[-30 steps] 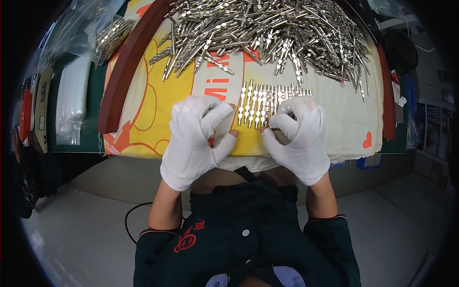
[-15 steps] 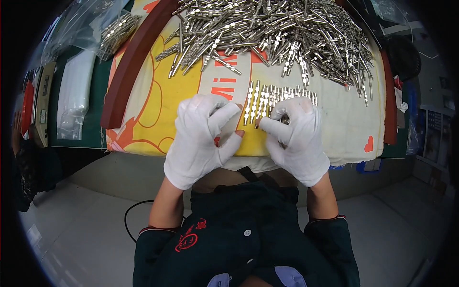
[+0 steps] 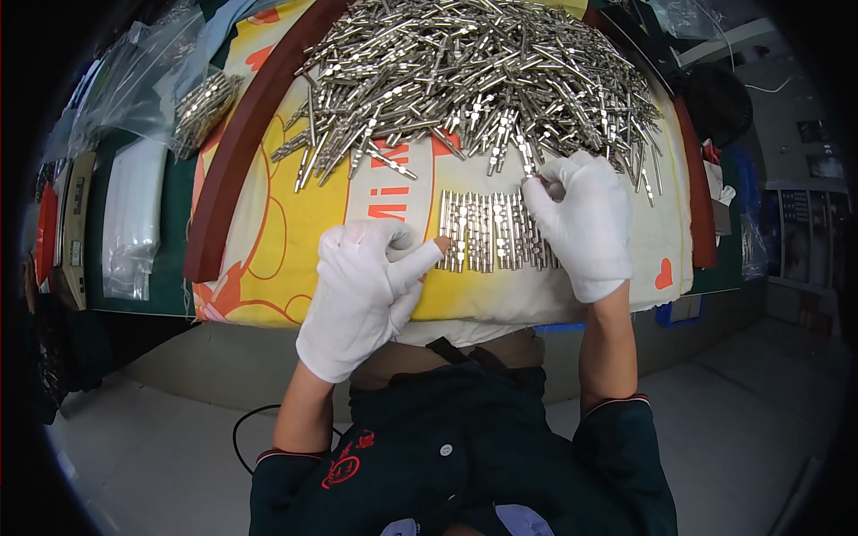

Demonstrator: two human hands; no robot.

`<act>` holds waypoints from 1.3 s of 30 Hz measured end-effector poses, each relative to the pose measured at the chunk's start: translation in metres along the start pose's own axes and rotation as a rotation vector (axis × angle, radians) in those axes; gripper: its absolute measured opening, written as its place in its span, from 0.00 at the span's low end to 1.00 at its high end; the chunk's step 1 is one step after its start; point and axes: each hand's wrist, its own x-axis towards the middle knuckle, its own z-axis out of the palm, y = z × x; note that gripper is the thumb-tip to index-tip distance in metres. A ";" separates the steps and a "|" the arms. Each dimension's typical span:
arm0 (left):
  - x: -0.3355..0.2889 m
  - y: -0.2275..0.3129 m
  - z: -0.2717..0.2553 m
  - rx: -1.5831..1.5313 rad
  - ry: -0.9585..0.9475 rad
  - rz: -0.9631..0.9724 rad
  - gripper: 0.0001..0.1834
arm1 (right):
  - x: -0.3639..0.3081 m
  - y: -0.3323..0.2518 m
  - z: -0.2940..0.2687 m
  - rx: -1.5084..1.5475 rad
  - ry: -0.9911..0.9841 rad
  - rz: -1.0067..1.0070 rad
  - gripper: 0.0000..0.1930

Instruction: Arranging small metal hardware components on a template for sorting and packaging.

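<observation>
A neat row of metal pins (image 3: 493,230) is seen laid side by side at the centre of the frame on a yellow printed cloth (image 3: 268,223) covering the worktop. The left hand (image 3: 366,290), white-gloved, is loosely curled, its forefinger pressed against the row's left end. The right hand (image 3: 583,219) is pinched on a single pin at the edge of the loose pile of pins (image 3: 474,71) above.

Bright even light, sharp centre, perhaps blurred rim
</observation>
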 end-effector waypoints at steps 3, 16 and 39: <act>0.003 0.001 -0.001 0.028 -0.005 0.013 0.28 | 0.011 -0.002 0.004 -0.195 -0.058 0.016 0.14; -0.001 0.000 0.004 0.016 0.056 -0.063 0.24 | 0.028 -0.003 -0.022 -0.271 -0.197 -0.066 0.08; 0.066 0.024 0.010 0.076 -0.137 0.156 0.40 | -0.061 0.044 -0.039 0.239 -0.142 0.054 0.18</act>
